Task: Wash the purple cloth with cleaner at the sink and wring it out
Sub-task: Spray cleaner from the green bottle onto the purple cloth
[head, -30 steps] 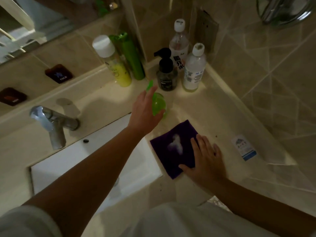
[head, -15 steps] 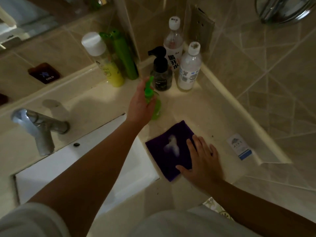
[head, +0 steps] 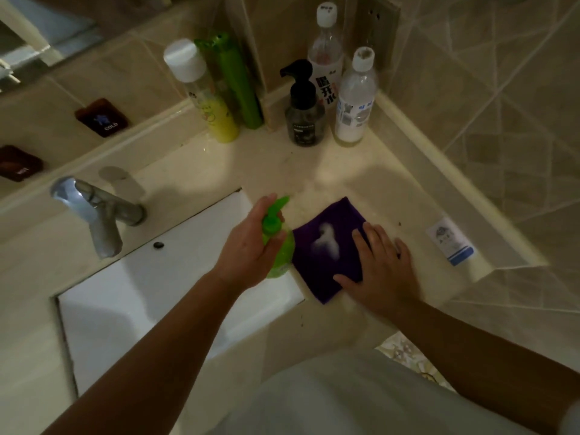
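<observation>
You are standing in a home bathroom, at a washstand. A white sink (head: 175, 309) is set into a cream stone table (head: 361, 177), with a chrome tap (head: 94, 211) at its back edge. Beige tiles (head: 470, 89) cover the walls, which meet in a corner behind the table. At the table's back edge and far corner you have toiletries: a yellow bottle (head: 207, 98) with a white cap, a green spray can (head: 237, 80), a dark pump bottle (head: 303, 111) and two clear bottles (head: 356, 98) with white caps. A mirror (head: 37, 29) hangs at the upper left, and two dark tags on the wall read "COLD" (head: 102, 117) and "HOT" (head: 18, 163).
</observation>
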